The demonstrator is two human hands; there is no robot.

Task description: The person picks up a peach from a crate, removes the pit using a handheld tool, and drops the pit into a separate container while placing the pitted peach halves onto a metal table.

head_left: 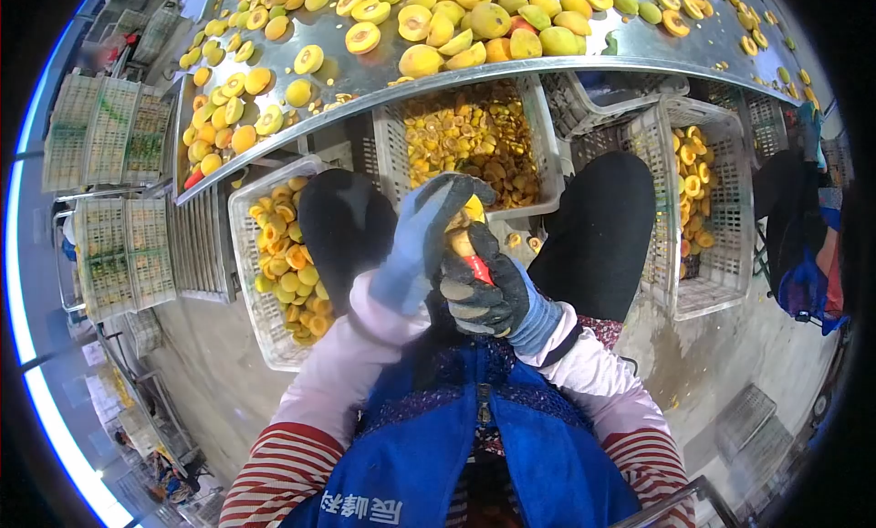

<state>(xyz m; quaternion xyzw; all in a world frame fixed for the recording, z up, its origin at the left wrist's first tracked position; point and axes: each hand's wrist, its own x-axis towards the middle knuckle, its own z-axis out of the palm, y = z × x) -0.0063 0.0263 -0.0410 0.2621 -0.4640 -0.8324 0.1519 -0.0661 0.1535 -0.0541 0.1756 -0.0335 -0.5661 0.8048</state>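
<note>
Two gloved hands meet over the near rim of the middle crate (548, 167), the left hand (418, 234) with its fingers curled around a piece of yellow fruit (474, 209), the right hand (488, 298) closed in a fist about a pale tool (461, 243) with a red patch. The likeliest trouble seems to be a slip: wet fruit could turn in the left glove if its hold is loose, and the tool could then run toward those fingers, since both hands are so near each other. A dropped piece might fall among the scraps (470, 131) inside the middle crate, or onto the floor just short of it, apart from the halves in the left crate (266, 332) and the right crate (716, 286) on either side. The fruit lies under the left fingertips and just beyond the right fist, on the middle crate's side; the tool's working end is hidden, so whether it touches the fruit cannot be told
</note>
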